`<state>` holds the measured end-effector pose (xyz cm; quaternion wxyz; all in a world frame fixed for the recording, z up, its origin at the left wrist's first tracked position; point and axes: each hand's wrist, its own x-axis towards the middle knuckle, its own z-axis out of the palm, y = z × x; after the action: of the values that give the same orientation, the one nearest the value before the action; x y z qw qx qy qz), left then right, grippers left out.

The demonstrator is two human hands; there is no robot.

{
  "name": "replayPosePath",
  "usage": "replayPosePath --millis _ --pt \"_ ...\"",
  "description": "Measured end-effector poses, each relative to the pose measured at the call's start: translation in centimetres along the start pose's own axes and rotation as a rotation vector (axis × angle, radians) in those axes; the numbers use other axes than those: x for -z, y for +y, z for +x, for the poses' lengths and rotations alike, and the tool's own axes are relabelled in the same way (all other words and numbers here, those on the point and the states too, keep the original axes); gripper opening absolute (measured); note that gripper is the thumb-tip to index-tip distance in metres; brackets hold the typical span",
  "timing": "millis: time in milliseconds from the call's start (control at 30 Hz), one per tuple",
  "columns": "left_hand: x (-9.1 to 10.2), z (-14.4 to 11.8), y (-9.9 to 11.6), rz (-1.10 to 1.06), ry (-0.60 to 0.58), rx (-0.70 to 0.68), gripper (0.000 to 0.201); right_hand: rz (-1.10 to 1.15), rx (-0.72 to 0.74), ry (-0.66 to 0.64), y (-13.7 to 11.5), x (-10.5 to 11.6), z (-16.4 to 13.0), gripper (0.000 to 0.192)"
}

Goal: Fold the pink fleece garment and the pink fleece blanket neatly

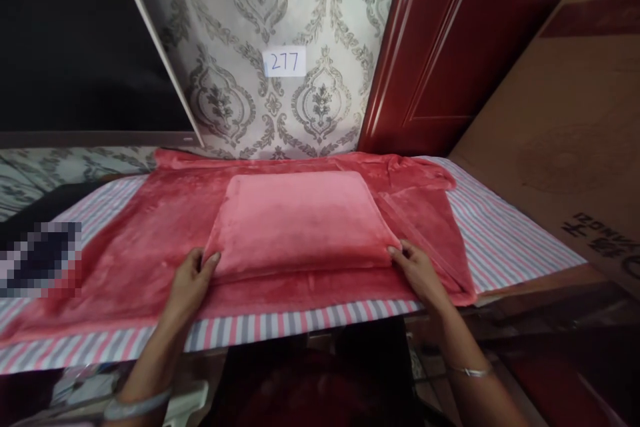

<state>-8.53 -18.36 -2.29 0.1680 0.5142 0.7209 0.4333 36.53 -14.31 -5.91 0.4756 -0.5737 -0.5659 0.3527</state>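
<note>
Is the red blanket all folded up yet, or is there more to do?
Partly. The middle of the red fleece blanket is already folded into a neat pink-red rectangle. The left hand and right hand each grip a near corner of that folded part. The rest still lies spread flat over the striped sheet, with wide flaps out to both sides, so those look left to fold in.

Two hands on the bedding: left hand at 7 o'clock, right hand at 5. One folded pink blanket, one red blanket, one striped sheet. One paper label at 12. One red door at 1.
</note>
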Motion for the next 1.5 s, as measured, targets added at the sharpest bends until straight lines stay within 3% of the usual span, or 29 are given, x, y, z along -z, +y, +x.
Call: replayPosePath --millis 133,233,367,567,767,933,1100,1267,1367,1500 --pt "0.6 -0.7 0.0 -0.106 -0.04 0.05 0.046 0.038 0.008 -0.078 -0.2 0.3 -0.7 0.044" --pt "1.4 -1.1 0.4 -0.051 -0.074 0.066 0.054 -0.03 0.019 -0.08 -0.4 0.5 -1.2 0.044" --pt "2.0 -1.2 0.4 -0.001 -0.136 0.061 0.06 -0.158 0.054 -0.027 0.5 0.6 -1.6 0.048" --pt "1.6 -1.9 -0.7 -0.101 -0.082 0.069 0.052 -0.12 0.083 0.09 2.6 0.1 -2.6 0.054" --pt "1.4 -2.9 -1.0 -0.219 -0.093 0.031 0.053 -0.141 0.055 0.04 2.2 0.2 -3.6 0.082" --pt "0.9 -3.6 -1.4 -0.05 -0.102 -0.146 0.067 -0.156 0.094 0.019 1.0 -0.5 -3.9 0.083" --pt "0.9 -3.9 -2.0 0.245 -0.069 -0.387 0.064 -0.207 0.164 -0.012 1.4 -0.6 -3.8 0.066" --pt "1.2 -3.0 -2.1 0.495 -0.167 -0.438 0.064 -0.475 0.35 -0.05 1.2 -1.0 -3.3 0.053" --pt "1.1 -2.0 -1.7 0.588 -0.196 -0.419 0.059 -0.629 0.364 -0.03 0.5 -1.6 -2.8 0.052" --pt "1.7 -0.4 -0.4 0.615 -0.147 -0.369 0.049 -0.681 0.435 0.062 -1.1 -1.3 -2.1 0.043"
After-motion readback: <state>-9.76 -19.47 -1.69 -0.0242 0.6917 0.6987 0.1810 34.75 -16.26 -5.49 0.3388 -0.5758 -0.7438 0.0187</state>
